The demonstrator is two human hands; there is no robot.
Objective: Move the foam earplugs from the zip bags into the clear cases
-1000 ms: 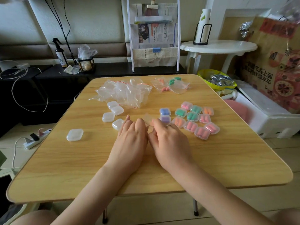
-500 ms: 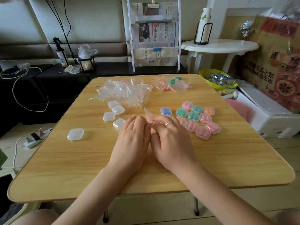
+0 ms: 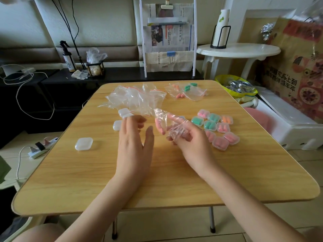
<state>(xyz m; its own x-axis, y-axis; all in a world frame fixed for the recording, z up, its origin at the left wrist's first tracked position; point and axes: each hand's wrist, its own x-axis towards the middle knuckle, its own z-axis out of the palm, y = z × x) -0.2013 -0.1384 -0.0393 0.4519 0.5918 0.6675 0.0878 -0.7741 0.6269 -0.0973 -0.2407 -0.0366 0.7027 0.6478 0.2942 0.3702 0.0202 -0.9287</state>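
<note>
Foam earplugs [image 3: 159, 126], pink and cylinder-shaped, sit inside a small crumpled clear plastic zip bag [image 3: 167, 123] held up above the middle of the light wooden tabletop [image 3: 87, 180]. The right hand [image 3: 190, 138] grips this bag, its fingers [image 3: 176, 119] curled into and around the plastic, with the forefinger reaching out inside the film. The left hand [image 3: 134, 145] hovers just beside it with nothing in its grasp, fingers spread and relaxed, the thumb pointing towards the bag.

Beyond the left fingertips lie small empty clear plastic cases [image 3: 123, 112], partly hidden by that hand; another empty clear case [image 3: 83, 144] lies apart, nearer the left edge. A heap of empty clear zip bags with red seals [image 3: 136, 96] covers the far middle of the tabletop. Near the far edge, zip bags holding orange, pink and green earplugs [image 3: 186, 90] wait. Towards the right edge, closed clear cases filled with pink, green and orange earplugs [image 3: 218, 126] are clustered together, touching one another; the right hand hides the nearest few.
</note>
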